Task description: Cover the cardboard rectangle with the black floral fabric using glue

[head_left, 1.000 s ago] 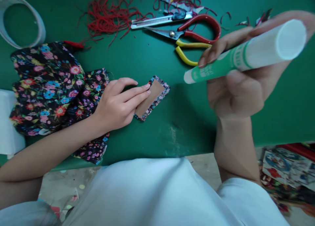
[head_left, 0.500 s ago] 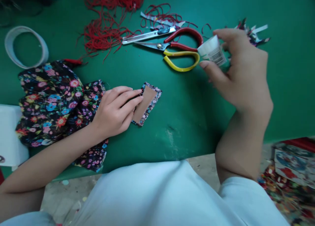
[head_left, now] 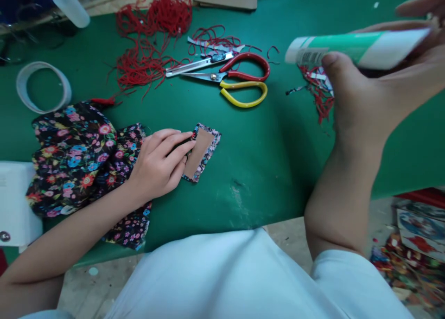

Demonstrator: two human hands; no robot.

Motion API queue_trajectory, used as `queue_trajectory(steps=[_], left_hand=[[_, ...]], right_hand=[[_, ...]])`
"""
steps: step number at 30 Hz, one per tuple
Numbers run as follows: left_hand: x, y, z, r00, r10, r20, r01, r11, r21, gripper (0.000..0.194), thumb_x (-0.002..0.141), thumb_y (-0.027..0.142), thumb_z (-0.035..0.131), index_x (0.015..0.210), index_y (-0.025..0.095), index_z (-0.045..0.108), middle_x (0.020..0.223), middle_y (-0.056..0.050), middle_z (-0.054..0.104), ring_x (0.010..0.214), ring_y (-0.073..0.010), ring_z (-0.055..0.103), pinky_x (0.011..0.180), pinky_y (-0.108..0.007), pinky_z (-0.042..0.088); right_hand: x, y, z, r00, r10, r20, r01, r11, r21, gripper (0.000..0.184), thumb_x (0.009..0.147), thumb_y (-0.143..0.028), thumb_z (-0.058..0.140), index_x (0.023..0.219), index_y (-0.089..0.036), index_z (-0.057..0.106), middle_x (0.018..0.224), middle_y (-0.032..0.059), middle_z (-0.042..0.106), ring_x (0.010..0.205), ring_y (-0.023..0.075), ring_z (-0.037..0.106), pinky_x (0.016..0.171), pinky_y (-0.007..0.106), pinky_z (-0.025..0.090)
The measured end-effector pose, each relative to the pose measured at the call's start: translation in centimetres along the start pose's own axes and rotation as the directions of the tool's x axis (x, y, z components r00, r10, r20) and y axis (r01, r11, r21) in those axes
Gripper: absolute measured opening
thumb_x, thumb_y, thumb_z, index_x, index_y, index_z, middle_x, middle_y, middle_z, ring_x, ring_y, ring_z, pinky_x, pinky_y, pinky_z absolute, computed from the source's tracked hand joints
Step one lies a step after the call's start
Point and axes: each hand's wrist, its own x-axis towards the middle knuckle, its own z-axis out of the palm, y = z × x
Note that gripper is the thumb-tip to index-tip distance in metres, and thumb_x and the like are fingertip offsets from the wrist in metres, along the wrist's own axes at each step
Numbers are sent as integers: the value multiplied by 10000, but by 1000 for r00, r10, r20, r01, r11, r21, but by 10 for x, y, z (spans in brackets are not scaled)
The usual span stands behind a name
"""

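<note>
My left hand (head_left: 158, 166) lies on the green table with its fingers stretched out. The fingertips rest on the left edge of a small piece of floral fabric (head_left: 209, 153) with a strip of brown card (head_left: 201, 147) on it. Under and beside that hand spreads a black floral cloth (head_left: 74, 159). Raised above the table at the right, my right hand (head_left: 371, 94) holds a white and green tube (head_left: 358, 44) sideways. Its thumb presses the near side of the tube; the other fingers are partly out of frame and blurred.
Scissors (head_left: 239, 78) with red and yellow handles lie beside a craft knife (head_left: 200, 65). Red cords (head_left: 146, 54) are heaped behind. A roll of tape (head_left: 21, 85) and a white box (head_left: 15, 203) are at the left. Scraps (head_left: 321, 94) lie below the tube.
My right hand has moved up and right and turned, so the tube now shows along its length. My left hand stays on the fabric piece. The camera view has shifted slightly.
</note>
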Motion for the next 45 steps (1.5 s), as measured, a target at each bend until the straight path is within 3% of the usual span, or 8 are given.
queue_trajectory(steps=[4,12,18,24,27,32,36,45], left_hand=[[-1,-1,0,1000,4,1,-4,1000,6,358,905,144,586,1257,203,622,1307,-92,680,1190,-276,598,996,-457,505],[0,-1,0,1000,0,21,0,1000,6,389,905,146,582,1292,164,611,1320,-112,670,1204,-286,589,1040,-462,482],[0,-1,0,1000,5,19,-5,1000,22,389,898,155,594,1285,126,610,1320,-136,662,1204,-295,581,1044,-456,473],[1,0,0,1000,-3,10,3,1000,28,391,907,202,597,1288,113,593,1304,-153,658,1201,-309,580,1044,-461,459],[1,1,2,999,-35,8,34,998,43,397,919,259,589,1284,104,567,1300,-172,647,1212,-321,572,1057,-474,442],[0,2,3,994,-102,34,100,994,51,425,932,302,569,1320,135,520,1364,-182,593,1283,-342,521,1095,-496,390],[0,2,3,993,-105,49,101,993,65,418,930,306,575,1311,143,520,1378,-182,579,1297,-349,507,1100,-502,377],[0,3,3,994,-95,54,91,993,79,390,928,298,567,1278,128,535,1378,-196,572,1295,-355,504,1089,-512,391]], right_hand=[[-1,8,4,971,-240,7,240,968,-72,439,577,-218,817,968,-113,648,880,41,565,751,137,500,669,274,397],[-3,28,26,987,-147,68,137,982,134,437,585,-232,748,865,-219,412,708,-75,397,579,67,319,549,238,337],[-5,36,31,986,-113,121,104,991,79,431,621,-255,757,867,-231,404,720,-68,425,559,61,308,504,251,300],[-19,17,24,934,-331,-133,318,942,-109,332,761,-314,678,998,-197,478,942,54,514,762,133,511,635,290,362],[-40,-8,30,937,-292,190,319,939,-130,135,889,-326,607,832,-221,544,791,31,543,711,158,521,677,324,421],[-76,-32,53,734,-228,640,386,915,-117,117,956,-302,520,959,-217,600,941,101,631,911,273,578,840,451,470],[-85,-31,63,655,-198,729,446,881,-161,121,960,-268,486,972,-195,582,977,131,636,945,304,563,841,480,471],[-85,-31,63,608,-184,772,482,859,-175,164,983,-241,421,916,-185,559,945,137,612,932,299,546,825,476,477]])
